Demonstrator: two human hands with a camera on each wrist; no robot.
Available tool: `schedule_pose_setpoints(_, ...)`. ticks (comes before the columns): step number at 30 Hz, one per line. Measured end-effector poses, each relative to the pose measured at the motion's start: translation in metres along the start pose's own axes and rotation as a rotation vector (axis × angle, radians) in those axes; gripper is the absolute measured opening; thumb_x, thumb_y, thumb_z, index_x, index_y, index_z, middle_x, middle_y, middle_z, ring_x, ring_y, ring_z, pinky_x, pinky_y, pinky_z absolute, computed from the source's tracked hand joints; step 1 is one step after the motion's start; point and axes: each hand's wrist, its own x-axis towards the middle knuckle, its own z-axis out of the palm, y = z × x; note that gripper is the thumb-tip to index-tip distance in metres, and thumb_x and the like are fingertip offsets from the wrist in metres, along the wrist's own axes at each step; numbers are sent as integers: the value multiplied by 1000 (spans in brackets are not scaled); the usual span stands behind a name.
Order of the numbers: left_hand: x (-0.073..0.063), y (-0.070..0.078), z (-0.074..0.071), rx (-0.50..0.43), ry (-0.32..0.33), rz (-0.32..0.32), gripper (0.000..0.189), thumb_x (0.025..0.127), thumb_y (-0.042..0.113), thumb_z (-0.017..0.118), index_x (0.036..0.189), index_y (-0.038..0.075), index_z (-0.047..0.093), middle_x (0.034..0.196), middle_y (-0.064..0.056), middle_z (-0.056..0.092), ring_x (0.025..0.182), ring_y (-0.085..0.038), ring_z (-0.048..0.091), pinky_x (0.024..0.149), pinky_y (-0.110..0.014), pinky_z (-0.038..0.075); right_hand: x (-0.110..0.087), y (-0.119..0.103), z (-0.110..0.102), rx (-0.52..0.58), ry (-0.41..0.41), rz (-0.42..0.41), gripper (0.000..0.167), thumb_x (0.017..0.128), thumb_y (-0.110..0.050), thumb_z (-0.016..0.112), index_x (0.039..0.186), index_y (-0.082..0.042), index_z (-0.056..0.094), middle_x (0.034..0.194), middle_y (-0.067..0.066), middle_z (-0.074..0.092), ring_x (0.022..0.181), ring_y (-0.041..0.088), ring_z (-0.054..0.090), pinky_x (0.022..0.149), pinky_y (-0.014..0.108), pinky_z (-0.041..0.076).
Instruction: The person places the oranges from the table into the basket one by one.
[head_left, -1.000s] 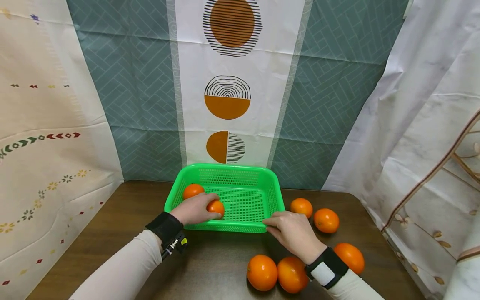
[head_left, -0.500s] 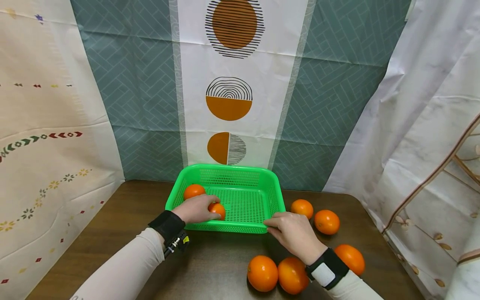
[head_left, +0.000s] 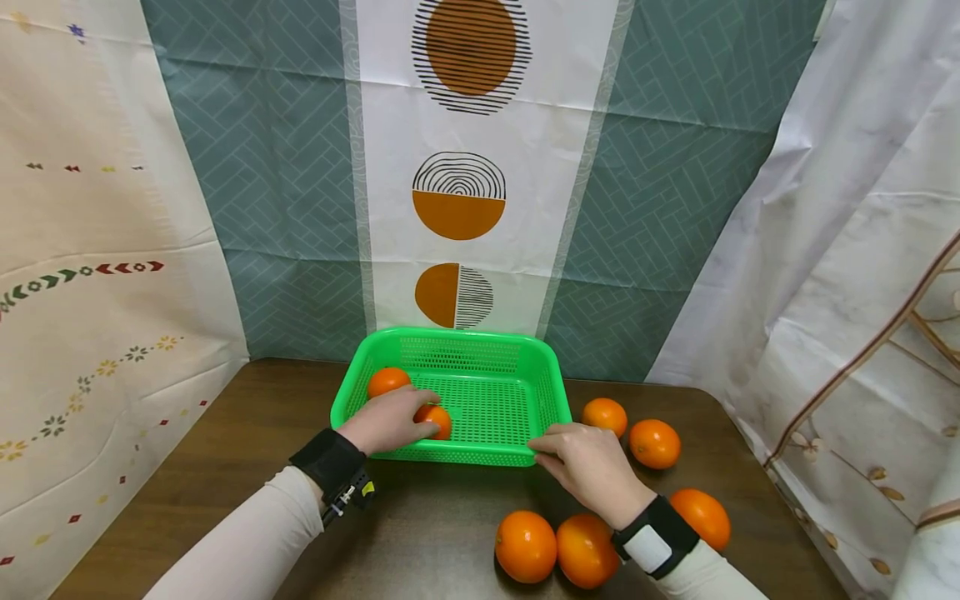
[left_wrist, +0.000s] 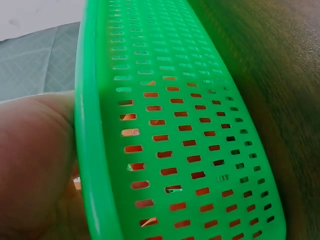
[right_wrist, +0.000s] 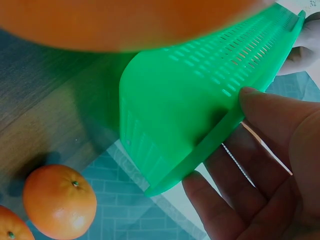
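Note:
In the head view, a green plastic basket [head_left: 468,454] stands at the table's far side with two oranges inside. My left hand [head_left: 390,417] reaches over its near rim, thumb and fingers curled about the nearer orange [head_left: 437,422]. The other orange [head_left: 387,382] lies just behind that hand. Through the slotted wall, the left wrist view shows bits of orange; the left hand [left_wrist: 35,160] is partly hidden behind the rim. My right hand [head_left: 588,467] pinches the basket's near right corner. Its thumb lies outside the rim and its fingers inside, as the right wrist view shows.
Right of the basket lie two oranges [head_left: 604,416] [head_left: 655,443]. Nearer, a pair of oranges [head_left: 526,547] [head_left: 587,551] sits beside the right wrist, and another orange [head_left: 701,518] lies beyond it. Hanging cloths [head_left: 675,208] surround the brown table [head_left: 247,433].
My left hand has drawn back very slightly to the left, so a little more of the orange shows. The right hand keeps its hold on the basket, which stays in place.

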Motion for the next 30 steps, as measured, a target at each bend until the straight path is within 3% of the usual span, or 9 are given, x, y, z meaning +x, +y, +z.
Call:
schedule_pose_setpoints(11,-24,0,4,75,212,34,43,105,28,79,140,5,73,135,-14,72,122,-36,68,104,-56,55,1,-1,1,-3,6,-9,22,88,-15,95,108,-22,89,103,-8,80,91,13,77,69,36,63)
schedule_pose_setpoints(19,-44,-1,12,122,364,77,43,101,31,85,132,3,77,128,-12,74,116,-35,70,101,-56,56,-2,0,0,-3,-4,7,22,88,-16,95,108,-22,89,102,-9,79,89,13,77,68,34,63)
schedule_pose_setpoints(24,-55,-4,16,139,412,83,41,100,34,86,128,5,78,123,-9,74,115,-33,69,103,-56,54,-1,-1,-1,-2,5,6,22,87,-14,95,108,-21,89,101,-9,79,87,12,77,67,34,62)
schedule_pose_setpoints(30,-65,-8,14,162,425,84,44,94,38,91,125,9,80,117,-4,74,108,-31,67,92,-50,53,-1,-2,-1,-1,1,13,23,87,-15,95,108,-23,89,101,-10,79,86,12,76,65,33,61)
